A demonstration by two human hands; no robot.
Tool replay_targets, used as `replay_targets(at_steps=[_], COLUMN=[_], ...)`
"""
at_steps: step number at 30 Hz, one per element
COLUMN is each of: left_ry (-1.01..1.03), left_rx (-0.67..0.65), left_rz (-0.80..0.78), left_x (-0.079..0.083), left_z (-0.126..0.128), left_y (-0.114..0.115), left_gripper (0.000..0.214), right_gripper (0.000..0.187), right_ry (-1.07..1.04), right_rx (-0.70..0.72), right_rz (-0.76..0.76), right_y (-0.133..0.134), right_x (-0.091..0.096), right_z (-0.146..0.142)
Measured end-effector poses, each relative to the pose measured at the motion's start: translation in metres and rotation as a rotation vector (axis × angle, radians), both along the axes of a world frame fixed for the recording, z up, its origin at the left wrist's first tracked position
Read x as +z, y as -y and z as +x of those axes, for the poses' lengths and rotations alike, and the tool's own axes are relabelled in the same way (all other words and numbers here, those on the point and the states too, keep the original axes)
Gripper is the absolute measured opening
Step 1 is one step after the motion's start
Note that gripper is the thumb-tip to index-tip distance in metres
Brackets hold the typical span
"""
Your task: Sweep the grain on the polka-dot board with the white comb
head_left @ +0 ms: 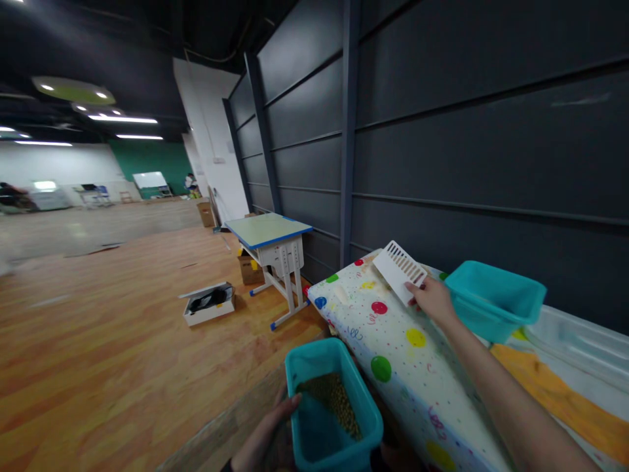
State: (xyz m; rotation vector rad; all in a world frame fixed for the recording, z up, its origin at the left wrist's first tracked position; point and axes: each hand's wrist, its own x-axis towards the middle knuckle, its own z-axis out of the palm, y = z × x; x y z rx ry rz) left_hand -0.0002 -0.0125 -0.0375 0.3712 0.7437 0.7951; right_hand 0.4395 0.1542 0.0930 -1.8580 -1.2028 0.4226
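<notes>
My left hand (268, 429) grips the left side of a teal plastic bin (291, 367), its thumb over the rim. Small greenish-brown granules, perhaps beans (339, 403), lie along one side of the bin's bottom. The bin is held low, beside the covered table. My right hand (432, 299) is closed on the near end of a flat white slotted plastic piece (393, 269), thumb on top. A row of slots runs along its right edge. It is over the balloon-patterned tablecloth (354, 314); whether it touches the cloth I cannot tell.
A second teal bin (491, 301) stands on the table by the dark panel wall (466, 131). A clear plastic tray (584, 341) and orange cloth (555, 387) lie to its right. Further off are a school desk (268, 229) and an open white box (209, 311) on the floor.
</notes>
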Motion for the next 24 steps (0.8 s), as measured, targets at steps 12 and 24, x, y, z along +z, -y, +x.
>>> replay_targets(at_steps=[12, 24], left_ry=[-0.097, -0.067], left_rx=[-0.008, -0.007], left_rz=[-0.018, -0.112], left_x=[0.002, -0.018], left_z=[-0.001, -0.002], left_y=[-0.002, -0.006], left_gripper=[0.126, 0.121], right_gripper=[0.016, 0.027], right_ry=[-0.387, -0.146], right_rx=[0.235, 0.178], right_rz=[0.026, -0.036], right_y=[-0.004, 0.007], right_x=[-0.028, -0.024], right_z=[-0.066, -0.062])
